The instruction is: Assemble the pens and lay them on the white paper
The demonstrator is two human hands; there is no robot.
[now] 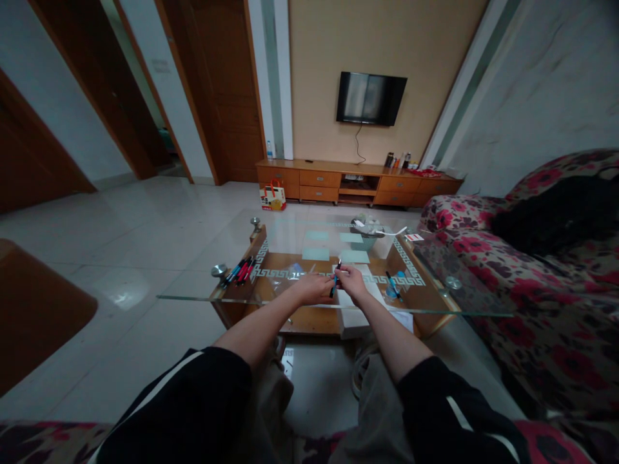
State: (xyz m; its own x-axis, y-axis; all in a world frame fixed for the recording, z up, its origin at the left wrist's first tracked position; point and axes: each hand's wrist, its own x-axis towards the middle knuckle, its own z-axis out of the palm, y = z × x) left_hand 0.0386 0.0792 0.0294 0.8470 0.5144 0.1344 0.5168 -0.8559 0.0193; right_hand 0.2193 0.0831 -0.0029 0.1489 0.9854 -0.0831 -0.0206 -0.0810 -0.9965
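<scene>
A blue-and-black pen point(333, 291) is held between my hands, tilted, just above the near part of the glass table point(193, 283). My right hand point(353, 283) pinches it with closed fingertips. From the other side, my left hand point(315, 289) reaches the same pen, its fingers closed together at the barrel. Several blue, black and red pens point(240, 270) lie in a group on the glass to the left. To the right of my hands lies another dark pen point(393, 283), close to a small blue item that I cannot make out.
A basket point(363, 241) stands towards the table's far right side, beside a white strip and a card point(414, 238). A white box point(354, 319) shows through the glass on the lower shelf. The flowered sofa point(546, 283) is at right; a TV cabinet point(319, 177) lines the far wall.
</scene>
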